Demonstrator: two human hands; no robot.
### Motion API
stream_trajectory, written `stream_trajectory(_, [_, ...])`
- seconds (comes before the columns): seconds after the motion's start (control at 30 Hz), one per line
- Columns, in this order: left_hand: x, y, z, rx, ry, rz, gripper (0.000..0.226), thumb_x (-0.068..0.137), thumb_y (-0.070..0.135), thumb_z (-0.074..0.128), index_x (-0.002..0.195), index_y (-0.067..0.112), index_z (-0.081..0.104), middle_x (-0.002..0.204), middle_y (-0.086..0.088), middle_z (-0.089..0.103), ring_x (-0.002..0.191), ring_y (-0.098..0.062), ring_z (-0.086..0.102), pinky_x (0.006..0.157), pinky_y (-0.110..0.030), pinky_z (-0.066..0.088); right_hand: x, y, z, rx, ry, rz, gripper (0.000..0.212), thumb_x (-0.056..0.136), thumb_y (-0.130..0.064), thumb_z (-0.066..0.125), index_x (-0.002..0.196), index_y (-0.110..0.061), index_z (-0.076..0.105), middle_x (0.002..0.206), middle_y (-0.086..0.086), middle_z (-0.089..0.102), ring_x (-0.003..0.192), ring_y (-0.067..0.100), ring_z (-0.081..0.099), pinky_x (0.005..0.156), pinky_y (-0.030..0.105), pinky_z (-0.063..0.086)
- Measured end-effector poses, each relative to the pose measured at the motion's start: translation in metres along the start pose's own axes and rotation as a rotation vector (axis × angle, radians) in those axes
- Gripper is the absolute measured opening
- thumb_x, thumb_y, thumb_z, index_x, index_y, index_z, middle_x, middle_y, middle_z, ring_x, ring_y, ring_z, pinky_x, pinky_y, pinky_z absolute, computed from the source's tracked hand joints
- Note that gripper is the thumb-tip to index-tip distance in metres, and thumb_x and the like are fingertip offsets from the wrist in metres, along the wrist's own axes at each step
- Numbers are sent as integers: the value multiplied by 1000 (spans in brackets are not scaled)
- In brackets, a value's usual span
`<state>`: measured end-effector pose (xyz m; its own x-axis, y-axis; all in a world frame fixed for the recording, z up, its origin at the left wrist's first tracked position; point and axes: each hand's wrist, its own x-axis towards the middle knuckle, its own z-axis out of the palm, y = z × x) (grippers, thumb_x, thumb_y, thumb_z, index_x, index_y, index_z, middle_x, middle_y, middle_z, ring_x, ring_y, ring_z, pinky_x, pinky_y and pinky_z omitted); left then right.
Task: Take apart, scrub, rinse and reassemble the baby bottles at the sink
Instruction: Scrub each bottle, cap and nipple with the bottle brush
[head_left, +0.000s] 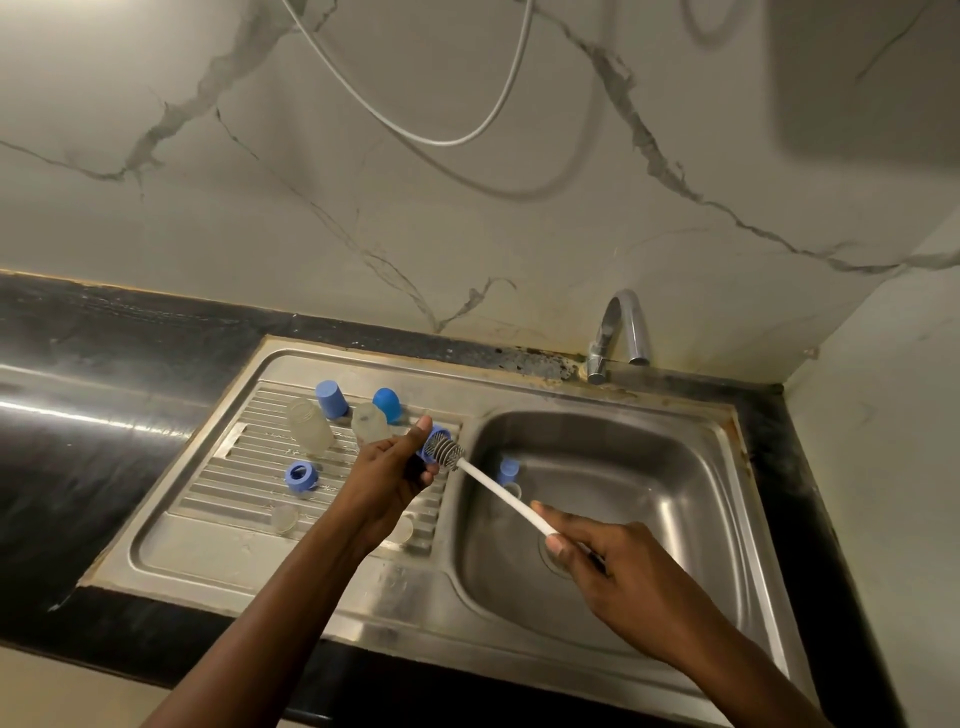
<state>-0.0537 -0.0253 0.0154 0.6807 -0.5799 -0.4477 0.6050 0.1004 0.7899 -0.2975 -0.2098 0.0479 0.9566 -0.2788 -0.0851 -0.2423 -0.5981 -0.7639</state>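
Note:
My left hand (390, 467) grips a blue screw ring (435, 435) above the drainboard's right edge. My right hand (613, 561) holds the white handle of a bottle brush (498, 488), whose grey bristle head is pushed into the ring. On the drainboard (218, 551) lie two clear bottles (310, 426) (370, 422), two blue caps (331, 399) (388, 404), another blue ring (300, 477) and two clear teats (284, 517) (401, 530). A blue part (508, 472) with a clear piece sits inside the sink basin (649, 467).
A chrome tap (618, 332) stands behind the basin, with no water running. Black countertop (78, 415) extends to the left. A marble-patterned wall rises behind, and a white cable (415, 130) hangs across it. A side wall closes the right edge.

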Motion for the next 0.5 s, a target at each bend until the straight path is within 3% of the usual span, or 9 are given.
stream_trajectory(0.07, [1,2,0,5,-9,-16,35,85,44,79,94,11,85,95,-16,76,70,-15,66,66,-22,61,2,1,0,-8,37,1,40,108,-51,51,132,-82,43,117,5,76,96,20,75,84,43,61])
stream_trajectory(0.23, [3,2,-2,81,6,10,42,81,48,81,94,8,85,95,-15,76,70,-14,63,66,-22,59,5,6,1,-169,55,38,41,108,-53,47,134,-84,36,78,-6,72,65,11,67,61,33,56])
stream_trajectory(0.33, [3,2,-3,91,28,28,42,79,48,81,92,9,85,94,-14,76,68,-13,63,66,-22,59,4,6,5,-224,31,67,41,106,-55,45,146,-66,41,76,-11,66,67,8,63,64,29,54])
stream_trajectory(0.4, [3,3,-3,92,45,33,39,80,48,80,88,10,85,90,-12,76,68,-12,64,66,-22,58,1,4,11,-207,2,62,42,105,-57,44,145,-67,41,74,-13,62,63,4,59,62,23,49])
stream_trajectory(0.5, [2,2,-4,82,56,27,38,81,46,80,85,9,85,89,-14,75,70,-15,64,64,-23,57,-3,-2,17,-163,-23,43,42,103,-59,46,143,-71,43,74,-34,60,64,-5,58,58,11,37])
